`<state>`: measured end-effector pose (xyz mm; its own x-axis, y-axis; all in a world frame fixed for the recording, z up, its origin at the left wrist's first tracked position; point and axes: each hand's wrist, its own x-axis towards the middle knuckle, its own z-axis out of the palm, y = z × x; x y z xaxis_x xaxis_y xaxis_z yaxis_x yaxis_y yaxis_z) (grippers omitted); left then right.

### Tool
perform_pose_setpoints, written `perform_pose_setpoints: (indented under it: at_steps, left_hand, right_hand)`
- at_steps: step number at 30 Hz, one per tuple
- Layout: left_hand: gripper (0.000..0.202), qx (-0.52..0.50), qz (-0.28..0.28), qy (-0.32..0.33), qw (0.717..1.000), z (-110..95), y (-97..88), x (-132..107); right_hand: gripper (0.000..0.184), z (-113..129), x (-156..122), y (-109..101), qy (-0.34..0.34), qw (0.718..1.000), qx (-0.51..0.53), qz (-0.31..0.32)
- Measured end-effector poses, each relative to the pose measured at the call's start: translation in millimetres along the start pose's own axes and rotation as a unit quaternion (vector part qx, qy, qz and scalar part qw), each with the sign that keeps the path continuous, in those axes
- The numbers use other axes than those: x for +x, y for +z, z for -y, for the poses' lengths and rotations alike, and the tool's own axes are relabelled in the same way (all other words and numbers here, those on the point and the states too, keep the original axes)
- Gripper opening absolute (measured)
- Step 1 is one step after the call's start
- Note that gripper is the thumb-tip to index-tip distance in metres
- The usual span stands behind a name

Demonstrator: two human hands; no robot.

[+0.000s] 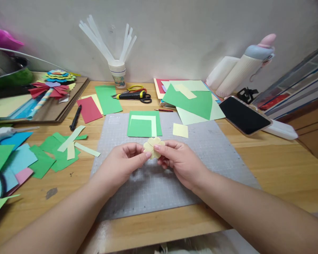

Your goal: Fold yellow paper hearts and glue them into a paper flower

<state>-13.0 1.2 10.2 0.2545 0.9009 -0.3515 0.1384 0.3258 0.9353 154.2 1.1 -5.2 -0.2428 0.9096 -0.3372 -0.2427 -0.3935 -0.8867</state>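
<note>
Forearms angled in from lower corners, converging above mat (153, 190). Left hand (123, 161) pinching yellow flower (150, 144) at left edge, thumb on top; right hand (182, 161) clamped on right side, fingers curled. Flower held between hands, over mat.

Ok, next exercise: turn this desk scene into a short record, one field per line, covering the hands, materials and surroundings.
Held item: pale yellow paper flower
Left grip: left hand pinching its left side, thumb uppermost
Right grip: right hand pinching its right side, thumb uppermost
Work surface: grey gridded mat on a wooden table
Beyond the hands: green sheet; small yellow square to its right
Far left: green scraps
Back: paper cup holding pale strips
Right: phone, screen dark
</note>
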Motion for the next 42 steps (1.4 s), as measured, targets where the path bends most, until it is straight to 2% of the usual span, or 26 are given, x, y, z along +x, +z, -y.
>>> perform_pose_setpoints:
  at_steps: [6,17,26,32,36,42]
  left_hand:
    - [0.030,0.003,-0.001,-0.008,1.000,3.3,-2.0,0.1]
    - [0.029,-0.006,-0.008,-0.005,1.000,0.1,0.4,-1.0]
    - [0.028,-0.003,-0.012,0.011,1.000,0.1,2.8,-1.7]
    - [0.030,0.021,-0.022,0.021,0.999,2.1,3.9,-0.1]
    - [0.028,0.008,-0.033,0.053,0.998,0.3,4.6,-1.5]
    - [0.025,-0.043,-0.052,0.092,0.994,2.8,3.0,0.1]
  right_hand:
    - [0.026,-2.2,-2.8,1.8,0.034,0.999,0.017,0.010]
    - [0.026,-4.0,-1.7,1.4,0.023,1.000,-0.005,0.014]
    - [0.028,-4.1,0.9,1.7,-0.009,0.999,-0.048,0.000]
    - [0.026,-3.8,3.2,0.9,-0.068,0.995,-0.074,-0.015]
    - [0.023,-3.8,4.2,-0.1,-0.101,0.993,-0.067,-0.007]
    - [0.024,-5.7,4.9,0.0,-0.086,0.993,-0.076,0.017]
